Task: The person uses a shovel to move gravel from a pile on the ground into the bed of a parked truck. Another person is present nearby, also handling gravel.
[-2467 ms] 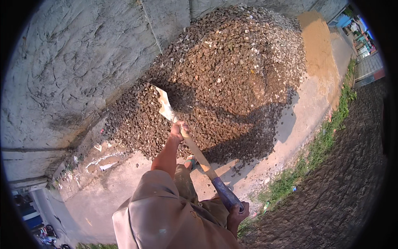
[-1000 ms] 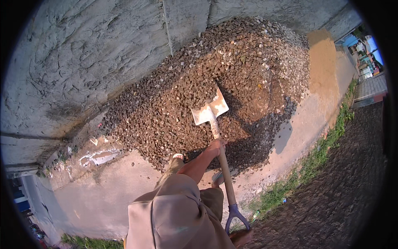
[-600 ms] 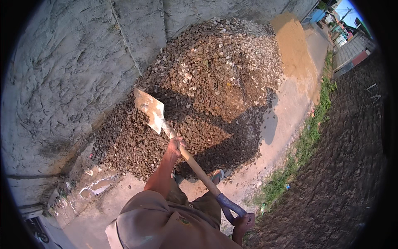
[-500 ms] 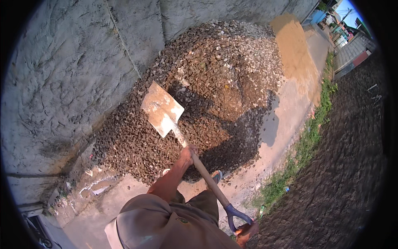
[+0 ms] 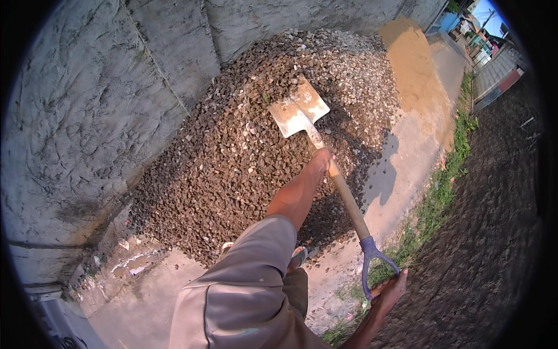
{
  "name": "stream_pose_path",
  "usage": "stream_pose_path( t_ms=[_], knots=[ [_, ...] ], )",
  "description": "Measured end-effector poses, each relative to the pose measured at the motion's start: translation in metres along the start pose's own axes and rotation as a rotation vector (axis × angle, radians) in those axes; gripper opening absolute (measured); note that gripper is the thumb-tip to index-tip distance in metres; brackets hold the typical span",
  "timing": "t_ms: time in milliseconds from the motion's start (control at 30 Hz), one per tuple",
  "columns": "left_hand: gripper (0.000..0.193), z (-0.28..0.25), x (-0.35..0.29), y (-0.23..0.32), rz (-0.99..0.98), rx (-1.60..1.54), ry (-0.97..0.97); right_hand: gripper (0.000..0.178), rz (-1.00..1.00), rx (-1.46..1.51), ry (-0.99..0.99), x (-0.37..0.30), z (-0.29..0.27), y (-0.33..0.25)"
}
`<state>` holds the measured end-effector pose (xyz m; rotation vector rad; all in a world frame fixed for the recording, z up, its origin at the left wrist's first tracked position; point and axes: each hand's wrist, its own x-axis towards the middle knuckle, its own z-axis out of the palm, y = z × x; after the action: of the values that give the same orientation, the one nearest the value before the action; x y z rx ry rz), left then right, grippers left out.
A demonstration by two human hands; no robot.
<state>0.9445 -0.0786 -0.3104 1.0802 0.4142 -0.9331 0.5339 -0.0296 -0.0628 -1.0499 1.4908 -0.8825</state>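
Observation:
A shovel (image 5: 347,198) with a wooden shaft slants across the view. Its square, dirt-caked metal blade (image 5: 300,110) is over the upper middle of the gravel pile (image 5: 232,157); whether the edge touches the stones I cannot tell. My left hand (image 5: 321,158) is wrapped round the shaft just below the blade, with that arm stretched forward. At the lower right my right hand (image 5: 388,289) closes round the grip of the purple D-shaped handle (image 5: 366,262). Little or no gravel shows on the blade.
A rough grey wall (image 5: 87,116) borders the pile on the left and back. Brown sand (image 5: 415,75) lies at the far right on a concrete path (image 5: 407,157). Grass (image 5: 430,209) edges the path beside dark, rough ground (image 5: 471,244). My sandalled foot (image 5: 298,257) is at the pile's near edge.
The shovel has moved forward and to the right, its blade going from the pile's left side to its upper middle. Both hands keep their hold and have travelled with it.

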Motion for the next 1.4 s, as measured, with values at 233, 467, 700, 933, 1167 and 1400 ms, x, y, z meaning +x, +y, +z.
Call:
stream_pose_path(
  t_ms=[233,467,700,933,1167,1400],
  knots=[
    [0.015,-0.037,-0.043,0.067,-0.086,-0.285,-0.261,0.040,-0.276,-0.073,-0.146,-0.070,0.035,-0.044],
    [0.011,-0.157,-0.108,0.099,-0.279,-0.597,-0.308,0.029,-0.398,-0.093,-0.378,-0.137,0.032,-0.014],
    [0.021,-0.383,-0.143,0.070,0.064,-0.786,-0.450,0.032,-0.854,-0.467,-0.628,-0.211,0.025,0.060],
    [0.016,-0.370,-0.225,0.041,-0.006,-0.597,-0.125,0.031,-0.219,-0.102,-0.505,-0.214,-0.031,0.115],
    [0.015,-0.157,-0.222,-0.143,-0.223,-0.028,0.146,0.036,0.443,0.089,0.140,-0.110,-0.216,0.172],
    [0.019,-0.004,-0.110,-0.351,-0.308,0.486,0.238,0.038,0.547,-0.116,0.434,-0.004,-0.307,0.200]
  ],
)
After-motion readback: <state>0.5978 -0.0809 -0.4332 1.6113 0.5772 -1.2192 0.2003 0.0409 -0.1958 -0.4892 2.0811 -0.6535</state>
